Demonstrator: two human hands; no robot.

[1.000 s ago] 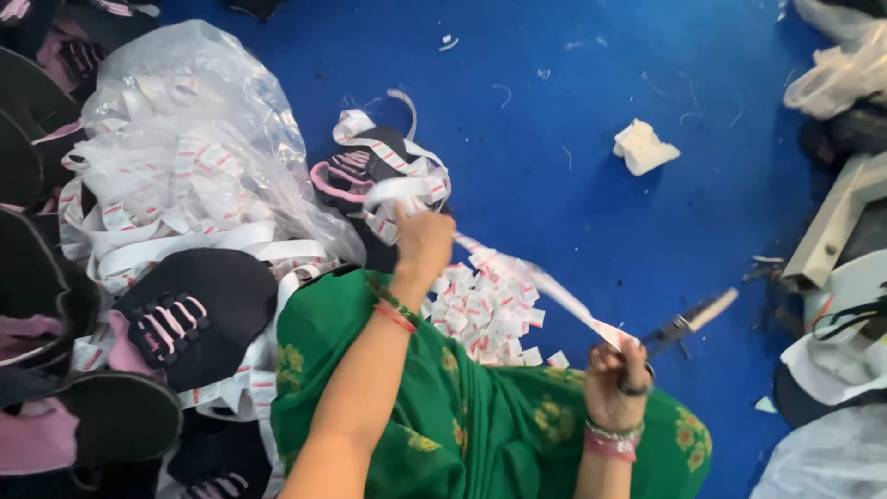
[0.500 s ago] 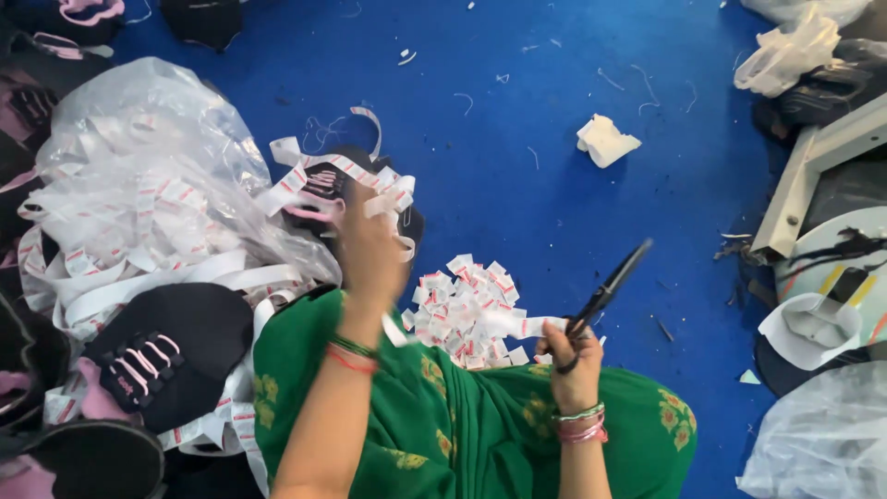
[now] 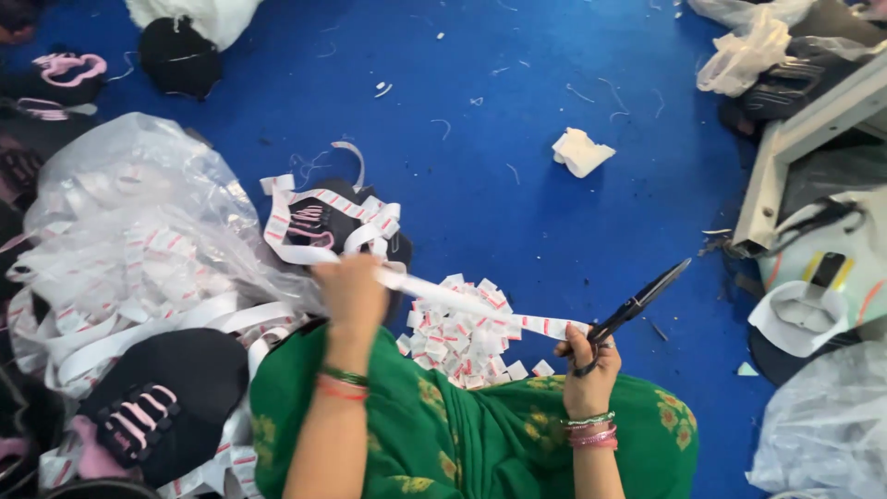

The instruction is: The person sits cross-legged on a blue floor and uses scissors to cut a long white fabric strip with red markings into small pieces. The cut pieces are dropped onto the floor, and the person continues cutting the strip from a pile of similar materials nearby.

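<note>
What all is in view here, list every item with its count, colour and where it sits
label tape strip: one, white with red marks, stretched between the two hands
scissors: one pair, black, in the right hand, tips pointing up-right
cut labels pile: many, white and red, on the floor above the green lap
clear plastic bag: one, holding coiled white tape, left
black shoe uppers: several, pink lacing, left edge and lower left
crumpled paper: one, white, on the blue floor, upper centre
plastic bags: a few, clear or white, right side
green garment: one, yellow flower print, over the lap
left hand: pinching the tape
right hand: gripping the scissors, bangles on the wrist
</note>
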